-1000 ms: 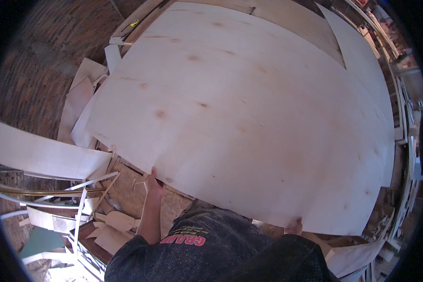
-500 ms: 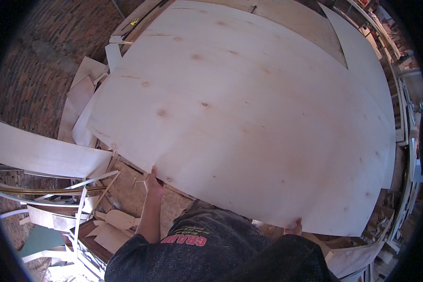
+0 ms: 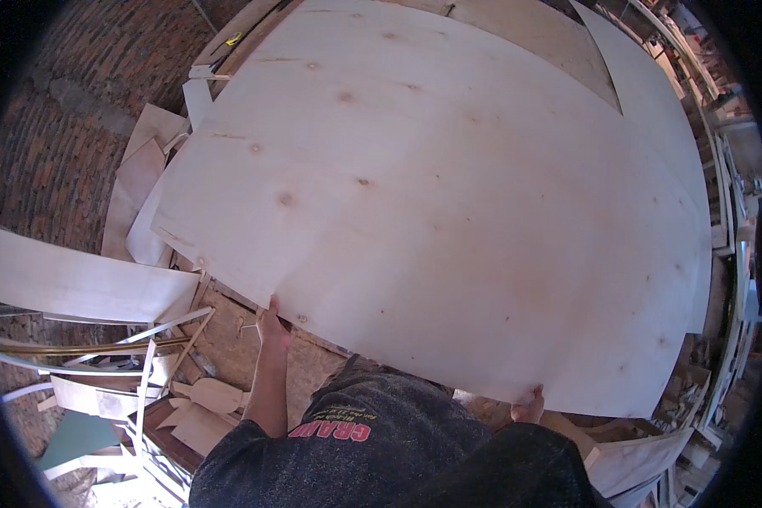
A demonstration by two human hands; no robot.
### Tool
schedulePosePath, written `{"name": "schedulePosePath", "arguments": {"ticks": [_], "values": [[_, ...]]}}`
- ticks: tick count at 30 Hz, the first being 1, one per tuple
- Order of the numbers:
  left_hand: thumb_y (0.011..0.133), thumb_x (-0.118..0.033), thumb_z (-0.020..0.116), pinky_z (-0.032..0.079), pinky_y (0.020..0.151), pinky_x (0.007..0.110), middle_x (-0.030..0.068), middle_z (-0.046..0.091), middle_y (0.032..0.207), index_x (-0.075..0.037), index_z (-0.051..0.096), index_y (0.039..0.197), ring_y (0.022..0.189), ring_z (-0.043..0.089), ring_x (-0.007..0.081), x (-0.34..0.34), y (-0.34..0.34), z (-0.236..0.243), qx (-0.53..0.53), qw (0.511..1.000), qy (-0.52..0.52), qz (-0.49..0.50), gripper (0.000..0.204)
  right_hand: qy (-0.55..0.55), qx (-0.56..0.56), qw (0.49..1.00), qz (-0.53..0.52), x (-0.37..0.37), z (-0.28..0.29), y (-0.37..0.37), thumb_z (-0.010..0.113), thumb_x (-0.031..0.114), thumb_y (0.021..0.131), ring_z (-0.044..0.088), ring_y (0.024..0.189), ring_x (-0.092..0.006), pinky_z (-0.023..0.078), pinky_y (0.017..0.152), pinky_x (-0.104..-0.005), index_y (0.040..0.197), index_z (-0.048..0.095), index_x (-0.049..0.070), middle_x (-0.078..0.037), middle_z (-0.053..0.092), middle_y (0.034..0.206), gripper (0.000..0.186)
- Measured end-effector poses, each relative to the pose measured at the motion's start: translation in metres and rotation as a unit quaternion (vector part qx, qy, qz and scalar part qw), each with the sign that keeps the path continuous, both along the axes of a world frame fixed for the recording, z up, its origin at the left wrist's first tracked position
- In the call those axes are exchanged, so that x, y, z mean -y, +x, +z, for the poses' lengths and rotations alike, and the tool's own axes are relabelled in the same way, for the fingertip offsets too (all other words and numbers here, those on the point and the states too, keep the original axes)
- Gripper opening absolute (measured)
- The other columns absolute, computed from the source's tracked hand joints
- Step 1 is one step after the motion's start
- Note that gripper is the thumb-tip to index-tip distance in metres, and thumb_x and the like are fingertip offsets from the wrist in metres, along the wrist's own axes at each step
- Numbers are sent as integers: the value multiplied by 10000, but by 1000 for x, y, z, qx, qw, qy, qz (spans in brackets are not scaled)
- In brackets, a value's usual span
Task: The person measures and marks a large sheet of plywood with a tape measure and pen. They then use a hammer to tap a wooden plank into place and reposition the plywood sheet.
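Observation:
A large pale plywood sheet (image 3: 432,220) with several brown knots fills most of the view in front of me. My left hand (image 3: 273,327) grips its near edge toward the left, the thumb on top and the other fingers hidden beneath. Farther right, my right hand (image 3: 529,406) holds the same near edge, thumb tip over the top face. Another pale sheet (image 3: 665,102) shows past the far right side, and a browner board (image 3: 559,51) lies beyond the far edge.
A brick wall (image 3: 68,152) rises at the left. Board offcuts (image 3: 135,178) lean beside the sheet's left corner. A long curved-looking panel (image 3: 76,267), thin strips (image 3: 150,372) and cut pieces (image 3: 203,415) crowd the lower left. A yellow tool (image 3: 234,39) lies at the far left.
The plywood sheet sits very slightly higher and farther left in view. Both hands keep their hold on its near edge.

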State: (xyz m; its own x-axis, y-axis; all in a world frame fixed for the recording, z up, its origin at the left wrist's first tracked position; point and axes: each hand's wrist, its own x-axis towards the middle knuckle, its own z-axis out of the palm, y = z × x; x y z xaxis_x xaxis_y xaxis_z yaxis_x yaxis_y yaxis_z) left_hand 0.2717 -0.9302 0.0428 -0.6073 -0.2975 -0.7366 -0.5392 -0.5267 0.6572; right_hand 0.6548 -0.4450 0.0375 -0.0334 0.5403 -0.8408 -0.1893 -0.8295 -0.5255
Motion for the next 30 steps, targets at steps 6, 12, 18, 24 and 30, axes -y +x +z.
{"name": "schedulePosePath", "arguments": {"ticks": [6, 12, 18, 24, 30], "values": [[892, -247, 574, 487, 700, 327, 40, 605, 1008, -74, 549, 1132, 883, 593, 176, 4, -2, -9, -2, 1000, 6, 1, 297, -7, 35, 999, 0, 1, 10, -14, 461, 366, 934, 621, 720, -179, 534, 531, -262, 994, 566, 96, -19, 616, 878, 296], [885, -290, 585, 486, 666, 328, 36, 615, 977, -74, 569, 1085, 848, 604, 179, -12, -15, -4, 4, 1000, -17, -13, 294, -15, -3, 1000, -22, -7, 6, -20, 492, 362, 920, 617, 810, -199, 544, 655, -331, 1039, 561, 89, -29, 620, 922, 306], [874, -338, 591, 501, 686, 337, 39, 619, 983, -76, 579, 1060, 840, 613, 194, -28, -45, -19, 1, 999, 6, -34, 322, 18, -3, 999, -27, -38, -32, -29, 460, 349, 937, 577, 972, -230, 500, 842, -391, 1156, 513, 71, -63, 585, 1061, 358], [880, -392, 559, 513, 726, 344, 54, 604, 1031, -87, 560, 1096, 904, 600, 205, -50, -85, -32, 1, 995, 5, -95, 374, 54, -87, 994, 33, -62, -45, -61, 454, 337, 941, 551, 1025, -247, 476, 877, -390, 1197, 479, 53, -77, 562, 1123, 384], [885, -407, 543, 518, 710, 339, 54, 605, 1015, -98, 557, 1099, 898, 602, 206, -72, -120, -39, -2, 995, -10, -100, 375, 70, -223, 971, 38, -86, -82, -77, 457, 349, 936, 514, 1089, -277, 440, 937, -433, 1240, 444, 40, -104, 516, 1213, 434]]}}
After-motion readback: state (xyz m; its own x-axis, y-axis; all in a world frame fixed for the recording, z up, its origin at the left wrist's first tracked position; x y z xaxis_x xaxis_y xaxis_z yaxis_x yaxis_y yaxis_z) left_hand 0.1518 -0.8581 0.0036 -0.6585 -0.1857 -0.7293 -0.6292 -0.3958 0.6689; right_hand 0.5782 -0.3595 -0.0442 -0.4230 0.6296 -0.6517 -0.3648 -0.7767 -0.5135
